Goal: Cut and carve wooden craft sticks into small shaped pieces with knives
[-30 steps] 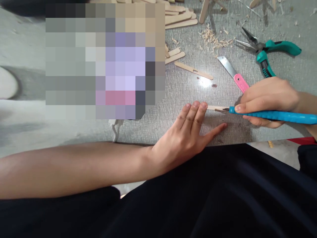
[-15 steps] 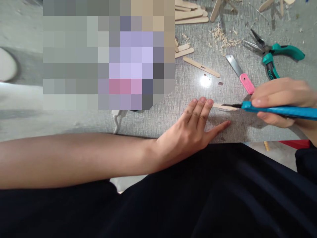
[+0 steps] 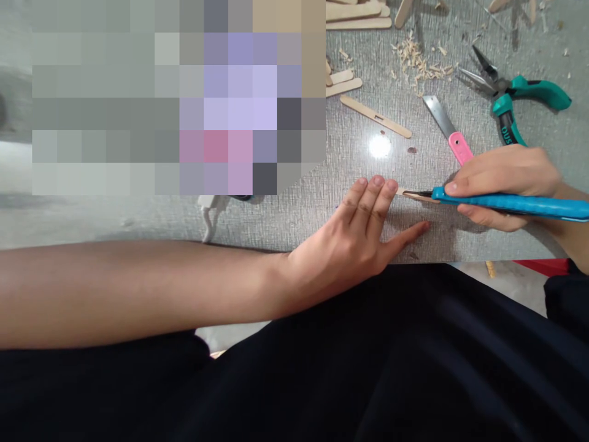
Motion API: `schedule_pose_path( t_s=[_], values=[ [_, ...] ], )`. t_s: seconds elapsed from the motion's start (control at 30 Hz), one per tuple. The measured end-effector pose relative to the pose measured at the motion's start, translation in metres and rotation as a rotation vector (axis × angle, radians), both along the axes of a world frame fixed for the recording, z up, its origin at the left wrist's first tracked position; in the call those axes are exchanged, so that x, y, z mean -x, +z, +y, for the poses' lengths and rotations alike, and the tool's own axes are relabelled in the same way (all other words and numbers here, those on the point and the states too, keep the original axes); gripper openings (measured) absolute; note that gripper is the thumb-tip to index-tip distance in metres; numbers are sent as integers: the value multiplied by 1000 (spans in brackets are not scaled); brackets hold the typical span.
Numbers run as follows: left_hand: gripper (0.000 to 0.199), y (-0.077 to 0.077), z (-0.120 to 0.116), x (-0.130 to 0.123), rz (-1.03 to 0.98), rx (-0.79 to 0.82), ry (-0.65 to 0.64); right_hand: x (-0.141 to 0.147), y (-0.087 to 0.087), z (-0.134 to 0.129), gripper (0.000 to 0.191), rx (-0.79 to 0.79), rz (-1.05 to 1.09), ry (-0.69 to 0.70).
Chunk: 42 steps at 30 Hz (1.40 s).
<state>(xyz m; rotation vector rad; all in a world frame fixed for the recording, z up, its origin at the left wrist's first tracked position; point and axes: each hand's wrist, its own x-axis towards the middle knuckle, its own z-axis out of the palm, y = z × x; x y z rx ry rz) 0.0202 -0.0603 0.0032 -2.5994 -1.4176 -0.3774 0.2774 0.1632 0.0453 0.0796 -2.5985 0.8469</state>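
My left hand (image 3: 359, 230) lies flat with its fingers stretched out, the fingertips pressing on the left part of a wooden craft stick (image 3: 401, 191) on the table. Most of that stick is hidden under the fingers and the blade. My right hand (image 3: 510, 184) is closed around a blue utility knife (image 3: 529, 205), forefinger along the top of its handle. The dark blade points left and rests on the stick, just right of my left fingertips. Close above my right hand lies a small knife with a pink handle (image 3: 460, 148), partly covered by the hand.
Green-handled pliers (image 3: 501, 89) lie open at the upper right. Wood shavings (image 3: 421, 58) are scattered near a notched craft stick (image 3: 375, 116). Several more sticks (image 3: 359, 24) are piled at the top. A white cable (image 3: 207, 215) lies left; pixelation hides the upper left.
My right hand has moved the utility knife a little left along the stick, closer to my left fingertips. My left hand stays pressed in place. The view has shifted slightly.
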Motion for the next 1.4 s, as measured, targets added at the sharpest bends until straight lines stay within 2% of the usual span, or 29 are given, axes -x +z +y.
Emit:
schedule_pose_path(
  t_s=[0.2, 0.6, 0.93, 1.1, 1.23, 1.4],
  values=[
    [86, 1, 0, 1, -6, 1, -4, 1, -1, -2, 24, 52, -13, -5],
    [87, 1, 0, 1, 23, 21, -3, 3, -2, 1, 23, 21, 38, -1],
    [93, 13, 0, -4, -7, 103, 30, 5, 7, -3, 20, -13, -39, 5],
    [83, 6, -3, -7, 3, 50, 25, 3, 12, -1, 27, -36, -95, 57],
    [88, 3, -6, -9, -68, 86, 41, 0, 16, 1, 31, -19, -135, 82],
    [91, 5, -6, -10, -108, 122, 34, -1, 16, 1, 34, -76, -155, 74]
  ],
)
